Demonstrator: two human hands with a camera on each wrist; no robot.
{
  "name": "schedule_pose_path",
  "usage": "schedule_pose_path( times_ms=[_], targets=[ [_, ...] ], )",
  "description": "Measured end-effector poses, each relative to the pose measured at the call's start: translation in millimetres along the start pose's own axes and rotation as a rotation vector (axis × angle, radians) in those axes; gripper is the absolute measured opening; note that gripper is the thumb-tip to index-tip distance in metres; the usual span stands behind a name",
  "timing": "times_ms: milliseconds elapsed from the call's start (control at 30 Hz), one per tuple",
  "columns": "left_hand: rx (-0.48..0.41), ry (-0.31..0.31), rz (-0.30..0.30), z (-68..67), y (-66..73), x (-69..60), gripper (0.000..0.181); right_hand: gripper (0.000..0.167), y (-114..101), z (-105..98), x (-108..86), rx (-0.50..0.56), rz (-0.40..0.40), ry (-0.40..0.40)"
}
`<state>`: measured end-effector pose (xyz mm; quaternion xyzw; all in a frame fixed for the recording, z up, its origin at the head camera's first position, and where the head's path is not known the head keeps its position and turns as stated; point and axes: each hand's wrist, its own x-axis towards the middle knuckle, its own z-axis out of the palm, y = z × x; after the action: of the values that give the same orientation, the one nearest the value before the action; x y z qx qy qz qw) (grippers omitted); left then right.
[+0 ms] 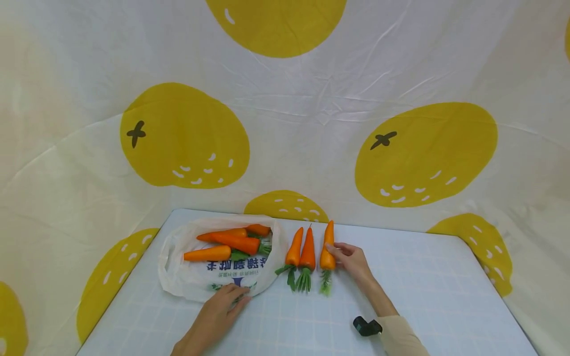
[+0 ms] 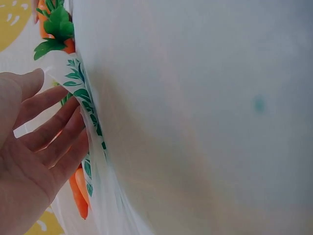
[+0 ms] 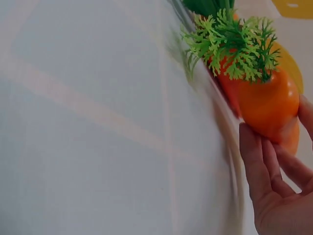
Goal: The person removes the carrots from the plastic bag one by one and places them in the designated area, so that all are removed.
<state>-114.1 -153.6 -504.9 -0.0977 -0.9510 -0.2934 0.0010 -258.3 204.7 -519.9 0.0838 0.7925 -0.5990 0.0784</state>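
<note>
My right hand (image 1: 354, 262) pinches an orange carrot (image 1: 328, 252) with feathery green leaves, thumb on one side and fingers on the other. In the right wrist view the carrot's thick end (image 3: 269, 105) lies against the fingertips (image 3: 252, 137). Just left of it, side by side, lie a redder carrot (image 1: 308, 252) and another orange carrot (image 1: 294, 249), leaves toward me. My left hand (image 1: 218, 314) is at the near edge of a white plastic bag (image 1: 178, 284) with printed lettering. Its fingers (image 2: 49, 122) are loosely extended and grip nothing. Several carrots (image 1: 238, 242) lie at the bag, pointing left.
A pale checked cloth (image 1: 445, 291) covers the table. Behind and beside it hangs a white curtain (image 1: 303, 138) printed with large yellow fruit. A small black device (image 1: 367, 326) sits by the right sleeve (image 1: 398, 333).
</note>
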Motion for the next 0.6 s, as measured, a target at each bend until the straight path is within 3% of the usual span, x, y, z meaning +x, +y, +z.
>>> schedule_pose_path(
  times_ms=[300, 433, 600],
  targets=[
    [0.001, -0.025, -0.028, 1.4, -0.5, 2.1, 0.023, 0.065, 4.7, 3.3, 1.5, -0.11, -0.057, 0.009],
    [0.016, 0.011, -0.055, -0.8, -3.5, 5.0, 0.02, 0.062, 4.8, 5.3, 1.6, -0.163, -0.069, 0.021],
    [-0.014, 0.076, -0.141, -9.8, -11.2, 8.9, 0.018, 0.06, 3.5, 11.0, 2.1, -0.215, -0.109, 0.009]
  ],
)
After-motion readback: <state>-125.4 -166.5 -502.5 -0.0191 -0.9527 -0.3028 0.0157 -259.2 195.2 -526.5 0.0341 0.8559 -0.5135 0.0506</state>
